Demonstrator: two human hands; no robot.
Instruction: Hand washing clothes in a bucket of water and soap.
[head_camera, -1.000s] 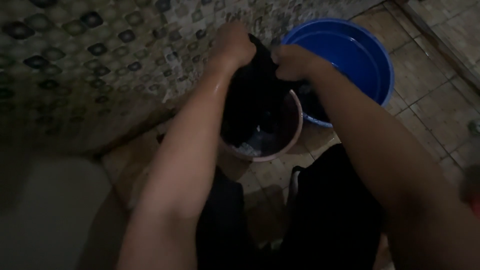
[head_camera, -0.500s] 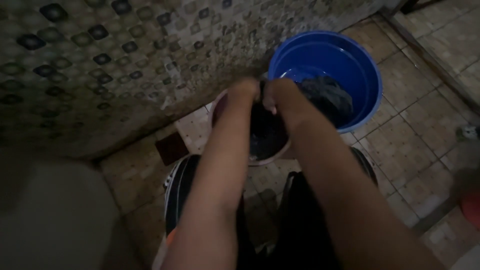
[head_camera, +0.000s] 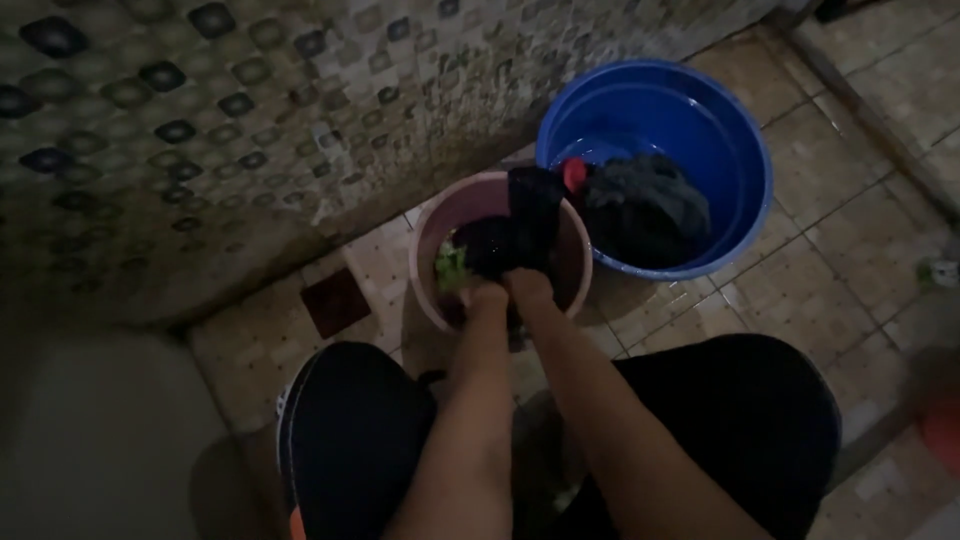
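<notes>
My left hand and my right hand are side by side, both gripping a dark wet garment at the near rim of a small pink bucket. The garment stretches from my hands over the pink bucket's far rim into a blue bucket. More dark cloth lies heaped in the blue bucket with water behind it. Something green shows inside the pink bucket.
A patterned tiled wall rises on the left and behind the buckets. The floor is beige tile. My knees in dark shorts are either side of my arms. An orange object sits at the right edge.
My hands have dropped from above the pink bucket to its near rim, drawing the garment down. The view has pulled back and both buckets show in full.
</notes>
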